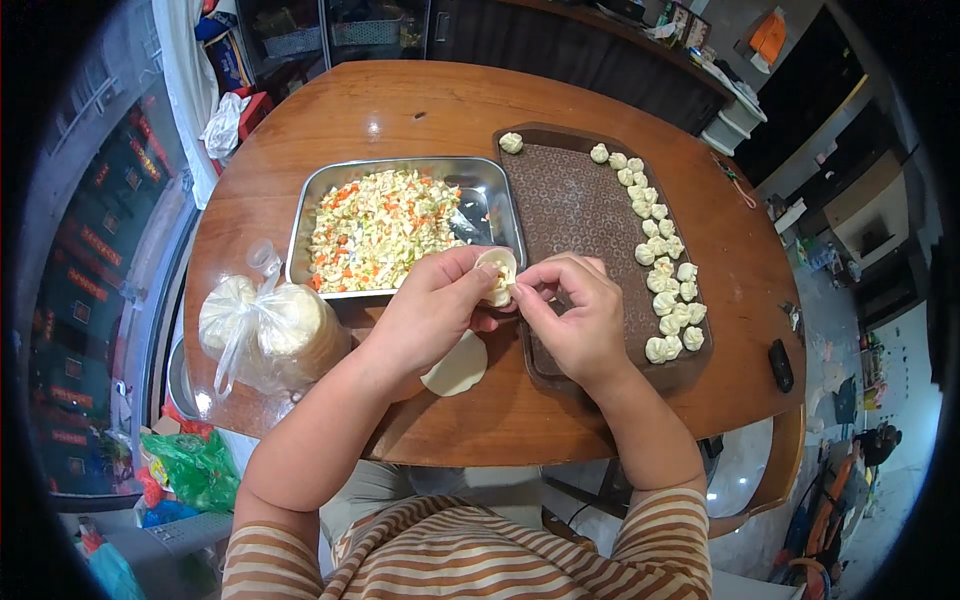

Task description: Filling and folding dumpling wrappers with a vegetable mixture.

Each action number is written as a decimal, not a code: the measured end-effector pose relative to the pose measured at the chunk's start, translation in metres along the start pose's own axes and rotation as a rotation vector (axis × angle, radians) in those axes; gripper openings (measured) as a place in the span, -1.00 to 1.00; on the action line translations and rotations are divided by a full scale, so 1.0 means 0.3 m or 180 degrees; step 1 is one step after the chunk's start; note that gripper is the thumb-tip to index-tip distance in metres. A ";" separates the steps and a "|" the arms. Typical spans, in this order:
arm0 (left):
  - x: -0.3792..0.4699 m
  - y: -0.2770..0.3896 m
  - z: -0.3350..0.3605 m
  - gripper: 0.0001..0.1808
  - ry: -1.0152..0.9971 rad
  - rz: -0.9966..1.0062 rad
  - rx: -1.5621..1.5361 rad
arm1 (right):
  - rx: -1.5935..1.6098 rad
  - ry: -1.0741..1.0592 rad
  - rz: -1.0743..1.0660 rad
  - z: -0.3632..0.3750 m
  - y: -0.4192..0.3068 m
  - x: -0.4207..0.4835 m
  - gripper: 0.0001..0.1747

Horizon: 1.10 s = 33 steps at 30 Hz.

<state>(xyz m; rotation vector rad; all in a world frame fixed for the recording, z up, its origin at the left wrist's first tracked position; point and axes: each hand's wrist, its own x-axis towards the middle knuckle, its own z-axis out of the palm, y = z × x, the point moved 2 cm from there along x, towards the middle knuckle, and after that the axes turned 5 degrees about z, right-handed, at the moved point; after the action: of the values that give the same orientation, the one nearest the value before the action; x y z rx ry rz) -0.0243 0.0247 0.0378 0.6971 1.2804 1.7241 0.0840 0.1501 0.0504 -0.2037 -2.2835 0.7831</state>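
Observation:
A round dough wrapper with filling (498,270), partly folded, is held in my left hand (442,300), thumb on top of it. The fingertips of my right hand (574,307) pinch its right edge. Beyond my left hand lies a rectangular steel tray (405,163) of chopped filling with white, green and orange bits (375,225). Flat on the table below my left hand is another wrapper (457,365). To the right, a brown patterned tray (574,195) holds many pleated dumplings (664,303) along its right side and one dumpling (511,142) at its top left corner.
A clear plastic bag of stacked wrappers (274,322) stands at the left of the wooden table (420,97), beside a small clear plastic cup (262,255). At the right edge lie a black case (780,366), keys (792,315) and an item with a pink strap (739,184).

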 end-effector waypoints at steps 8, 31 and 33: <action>-0.001 0.000 0.001 -0.70 0.0028 -0.0011 0.0060 | 0.0216 -0.0065 0.0123 0.004 -0.012 0.000 -0.84; -0.003 0.012 -0.013 -0.68 0.0109 -0.0016 0.0196 | 0.0219 -0.0366 -0.0250 -0.007 -0.014 0.003 -0.86; -0.004 0.016 -0.011 -0.68 0.0117 -0.0016 0.0189 | 0.0215 -0.0388 -0.0264 -0.011 -0.016 0.004 -0.85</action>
<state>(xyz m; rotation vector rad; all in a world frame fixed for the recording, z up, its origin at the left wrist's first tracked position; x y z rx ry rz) -0.0279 0.0217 0.0413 0.6987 1.3622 1.7076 0.0856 0.1482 0.0559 -0.0309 -2.3587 0.8484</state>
